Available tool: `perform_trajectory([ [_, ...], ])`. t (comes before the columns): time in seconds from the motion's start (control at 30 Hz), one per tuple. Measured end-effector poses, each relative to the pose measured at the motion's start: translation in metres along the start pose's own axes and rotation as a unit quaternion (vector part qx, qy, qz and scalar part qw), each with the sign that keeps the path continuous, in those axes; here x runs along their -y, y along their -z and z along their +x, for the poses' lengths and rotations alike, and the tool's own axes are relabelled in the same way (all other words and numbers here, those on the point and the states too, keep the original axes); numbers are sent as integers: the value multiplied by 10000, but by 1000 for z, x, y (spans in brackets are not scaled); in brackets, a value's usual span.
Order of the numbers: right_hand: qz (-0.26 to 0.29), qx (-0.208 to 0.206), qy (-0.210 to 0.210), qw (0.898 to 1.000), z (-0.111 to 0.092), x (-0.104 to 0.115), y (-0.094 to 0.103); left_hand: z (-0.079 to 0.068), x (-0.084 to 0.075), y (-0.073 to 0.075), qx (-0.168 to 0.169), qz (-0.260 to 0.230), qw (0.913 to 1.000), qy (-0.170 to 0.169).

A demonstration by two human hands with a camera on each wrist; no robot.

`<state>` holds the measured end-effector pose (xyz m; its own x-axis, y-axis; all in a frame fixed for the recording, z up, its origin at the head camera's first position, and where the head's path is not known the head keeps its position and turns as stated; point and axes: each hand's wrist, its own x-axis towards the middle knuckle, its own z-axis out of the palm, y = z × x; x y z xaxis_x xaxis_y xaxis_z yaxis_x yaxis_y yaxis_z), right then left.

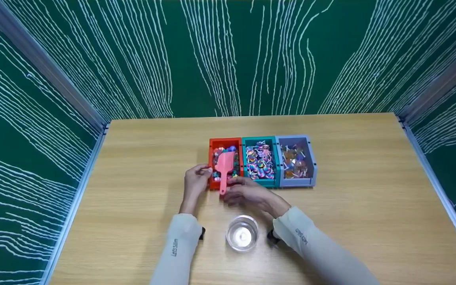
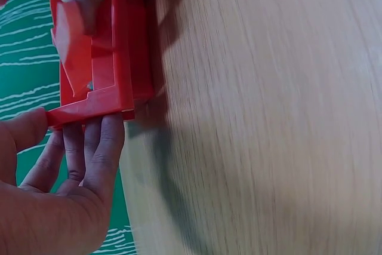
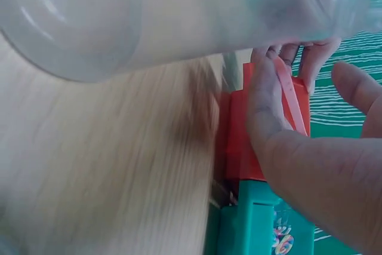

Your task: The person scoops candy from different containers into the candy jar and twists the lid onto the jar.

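A pink scoop [image 1: 225,162] lies over the red bin [image 1: 212,153], its handle reaching past the bin's front edge. Small colourful pieces show around the blade. My left hand [image 1: 197,182] grips the bin's left side; in the left wrist view its thumb [image 2: 30,128] is at the rim and its fingers are against the outer wall. My right hand [image 1: 249,194] is at the scoop's handle from the right. In the right wrist view its fingers lie along the handle [image 3: 289,91], with the thumb [image 3: 357,86] standing apart. Contact with the handle is partly hidden.
A teal bin [image 1: 269,183] of swirl lollipop pieces and a lavender bin [image 1: 297,182] of clear and amber ones adjoin the red bin. Between my forearms stands a transparent cup [image 1: 234,241]. Green panels [image 1: 196,91] with white lines border the wooden table [image 1: 370,190].
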<state>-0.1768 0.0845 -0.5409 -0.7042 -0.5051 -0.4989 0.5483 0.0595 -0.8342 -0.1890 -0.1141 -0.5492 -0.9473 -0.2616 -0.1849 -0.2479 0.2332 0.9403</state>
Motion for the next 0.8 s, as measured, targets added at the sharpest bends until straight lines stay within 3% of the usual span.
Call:
perform_trajectory([
  [0.3, -44, -750, 324, 9966, 4, -1, -12, 1, 3, 0, 9, -195, 9989, -431],
  [0.43, -190, -1051, 403, 9935, 6, -2, -15, 1, 4, 0, 0, -206, 9988, -435],
  [0.8, 766, -711, 263, 9942, -5, 5, -10, 0, 3, 1, 23, -193, 9991, -364],
])
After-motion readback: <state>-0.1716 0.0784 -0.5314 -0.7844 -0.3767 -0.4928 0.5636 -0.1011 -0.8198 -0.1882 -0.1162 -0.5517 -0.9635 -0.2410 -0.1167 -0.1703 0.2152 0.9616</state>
